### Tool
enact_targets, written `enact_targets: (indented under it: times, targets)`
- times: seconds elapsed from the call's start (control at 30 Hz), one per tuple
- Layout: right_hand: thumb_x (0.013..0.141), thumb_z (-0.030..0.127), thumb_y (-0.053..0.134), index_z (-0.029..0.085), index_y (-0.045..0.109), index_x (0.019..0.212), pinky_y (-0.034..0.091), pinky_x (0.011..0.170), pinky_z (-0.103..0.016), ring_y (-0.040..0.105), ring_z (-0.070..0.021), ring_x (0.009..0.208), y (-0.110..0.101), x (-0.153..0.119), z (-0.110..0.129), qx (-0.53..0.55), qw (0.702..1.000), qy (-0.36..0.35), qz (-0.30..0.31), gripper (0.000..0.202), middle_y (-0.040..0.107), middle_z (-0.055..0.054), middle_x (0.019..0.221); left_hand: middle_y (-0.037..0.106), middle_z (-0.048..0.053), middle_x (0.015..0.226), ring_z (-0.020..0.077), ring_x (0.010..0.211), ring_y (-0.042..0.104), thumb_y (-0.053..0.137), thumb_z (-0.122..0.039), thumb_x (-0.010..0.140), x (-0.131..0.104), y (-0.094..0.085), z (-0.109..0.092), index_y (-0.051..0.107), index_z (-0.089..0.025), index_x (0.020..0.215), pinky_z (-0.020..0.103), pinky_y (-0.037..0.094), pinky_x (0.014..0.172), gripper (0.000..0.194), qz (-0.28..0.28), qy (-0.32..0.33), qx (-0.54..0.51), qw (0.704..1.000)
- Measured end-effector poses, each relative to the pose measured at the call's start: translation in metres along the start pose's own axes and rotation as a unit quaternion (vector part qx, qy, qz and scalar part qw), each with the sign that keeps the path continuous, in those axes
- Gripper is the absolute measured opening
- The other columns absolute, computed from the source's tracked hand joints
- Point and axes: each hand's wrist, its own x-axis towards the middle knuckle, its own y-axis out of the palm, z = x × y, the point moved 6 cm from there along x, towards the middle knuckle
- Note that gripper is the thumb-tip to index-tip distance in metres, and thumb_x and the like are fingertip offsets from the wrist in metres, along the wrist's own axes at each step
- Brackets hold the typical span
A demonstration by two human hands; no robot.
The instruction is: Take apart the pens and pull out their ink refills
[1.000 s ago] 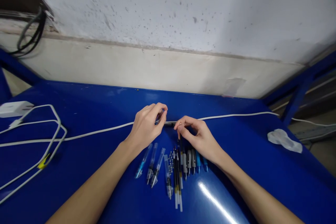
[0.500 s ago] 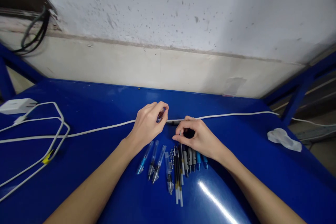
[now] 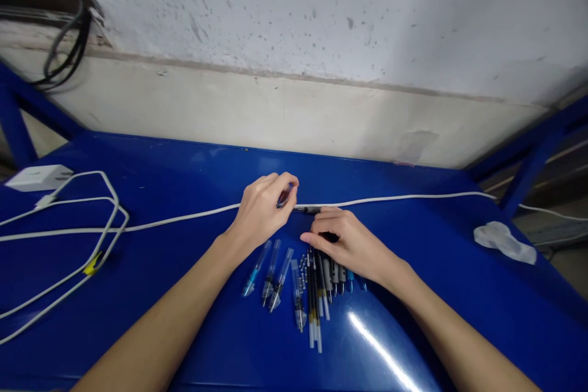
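My left hand (image 3: 266, 205) is closed around a small dark, shiny pen part (image 3: 285, 195), mostly hidden by the fingers. My right hand (image 3: 342, 236) hovers low over the pen parts, thumb stretched out and fingers loosely curved, with nothing visible held. By its fingertips a dark grey pen grip piece (image 3: 312, 210) lies along the white cable. Under and below this hand lie several black ink refills (image 3: 314, 306). To their right are several grey pen grip sections (image 3: 334, 272) and blue ones (image 3: 350, 280). Small springs (image 3: 302, 272) lie left of the refills.
Several clear pen barrels with clips (image 3: 278, 282) lie left of the springs. A white cable (image 3: 184, 218) crosses the blue table (image 3: 220, 343) and loops at left near a white charger (image 3: 40, 177). Crumpled white plastic (image 3: 504, 242) lies at right. A wall (image 3: 275, 110) stands behind.
My right hand has let go of a refill, which now lies beside the others. More of the part in my left hand shows. The view has shifted slightly.
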Motion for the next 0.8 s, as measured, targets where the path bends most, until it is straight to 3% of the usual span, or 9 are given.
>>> enact_targets:
  times: [0.33, 0.5, 0.63, 0.8]
  targets:
    - [0.107, 0.041, 0.045, 0.02, 0.049, 0.065, 0.034, 0.069, -0.031, 0.048, -0.0154, 0.063, 0.003, -0.001, -0.003, -0.044, 0.999, -0.01, -0.011, 0.047, 0.05, 0.001, 0.063, 0.056, -0.001, 0.071, 0.013, 0.066, 0.051, 0.052, -0.018, 0.098, 0.002, -0.001, -0.001, 0.065, -0.018, 0.097, 0.028, 0.045, 0.07, 0.013, 0.001, 0.019, 0.019, 1.0]
    - [0.107, 0.039, 0.045, 0.02, 0.055, 0.068, 0.03, 0.066, -0.031, 0.047, -0.0155, 0.063, -0.002, -0.003, -0.005, -0.098, 0.993, -0.012, -0.068, 0.045, 0.054, -0.001, 0.065, 0.058, -0.002, 0.073, 0.0131, 0.067, 0.053, 0.052, -0.017, 0.098, 0.002, -0.003, -0.001, 0.061, -0.019, 0.098, 0.029, 0.044, 0.073, 0.01, 0.005, 0.027, 0.039, 0.999]
    - [0.107, 0.04, 0.044, 0.02, 0.057, 0.068, 0.024, 0.059, -0.03, 0.036, -0.0119, 0.053, -0.008, -0.005, -0.012, -0.107, 0.988, 0.026, -0.112, 0.046, 0.051, 0.001, 0.062, 0.058, -0.002, 0.072, 0.0139, 0.066, 0.054, 0.051, -0.017, 0.098, 0.003, -0.003, -0.003, 0.059, -0.019, 0.095, 0.029, 0.043, 0.071, 0.009, 0.009, 0.044, 0.056, 0.997]
    - [0.107, 0.043, 0.041, 0.02, 0.056, 0.068, 0.023, 0.056, -0.029, 0.034, -0.0107, 0.048, -0.015, -0.004, -0.024, -0.111, 0.981, 0.067, -0.147, 0.048, 0.048, 0.002, 0.056, 0.057, -0.002, 0.071, 0.0141, 0.066, 0.055, 0.05, -0.016, 0.098, 0.003, -0.002, -0.003, 0.058, -0.019, 0.094, 0.03, 0.043, 0.071, 0.009, 0.011, 0.048, 0.055, 0.997]
